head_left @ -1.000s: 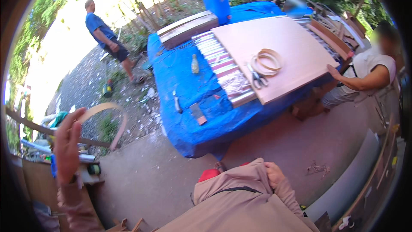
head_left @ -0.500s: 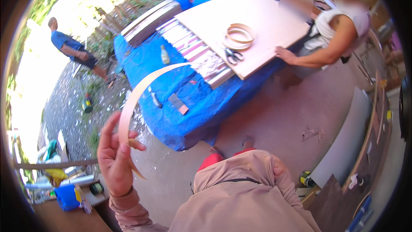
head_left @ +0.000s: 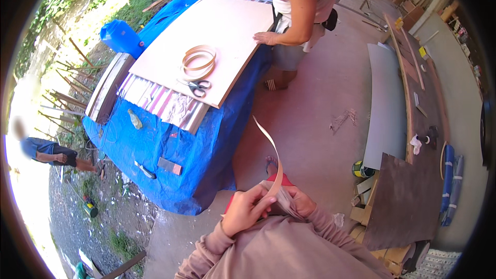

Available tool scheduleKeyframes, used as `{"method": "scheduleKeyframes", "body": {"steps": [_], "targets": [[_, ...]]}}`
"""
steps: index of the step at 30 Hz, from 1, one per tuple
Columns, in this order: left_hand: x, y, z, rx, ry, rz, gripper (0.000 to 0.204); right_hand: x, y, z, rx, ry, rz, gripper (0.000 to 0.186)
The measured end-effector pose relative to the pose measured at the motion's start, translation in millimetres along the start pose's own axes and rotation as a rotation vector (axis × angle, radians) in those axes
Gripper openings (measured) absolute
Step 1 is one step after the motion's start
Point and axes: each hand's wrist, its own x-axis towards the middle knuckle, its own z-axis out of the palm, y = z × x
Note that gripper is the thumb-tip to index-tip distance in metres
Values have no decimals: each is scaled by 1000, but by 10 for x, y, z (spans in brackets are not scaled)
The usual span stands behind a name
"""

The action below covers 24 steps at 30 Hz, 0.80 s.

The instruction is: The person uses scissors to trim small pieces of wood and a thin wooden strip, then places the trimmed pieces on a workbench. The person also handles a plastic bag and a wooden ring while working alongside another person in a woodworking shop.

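Observation:
A thin, pale wood-coloured edging strip (head_left: 279, 169) curves up from my left hand (head_left: 247, 207), which is closed on it in front of my waist. Beside it, my right hand (head_left: 303, 201) is closed on the bunched hem of my brown shirt (head_left: 284, 202). Ahead to the left, a large pale board (head_left: 170, 36) lies on a blue-covered table (head_left: 212, 163). A coil of similar edging (head_left: 194, 77) and black-handled scissors (head_left: 198, 90) rest on the board.
A co-worker (head_left: 305, 5) stands at the board's right edge, one hand on it. A knife-like tool (head_left: 145, 170), a small block (head_left: 169, 166) and a bottle (head_left: 135, 119) lie on the blue sheet. Another person (head_left: 49, 151) is far left. Sheets (head_left: 385, 108) lean at right.
My left hand has brought the strip down from the left to my waist, beside my right hand. The view has turned right. The far-left person still stands outside.

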Motion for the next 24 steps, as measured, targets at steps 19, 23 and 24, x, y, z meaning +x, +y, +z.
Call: {"method": "scheduleKeyframes", "body": {"steps": [19,23,24], "targets": [[778,-8,338,349,-38,38,30,147,19,-437,-264,497,-150,17],[886,42,349,364,-90,-61,30,216,-8,-472,-383,616,-123,17],[915,61,337,338,-109,-112,29,241,-24,-471,-406,626,-163,18]]}}
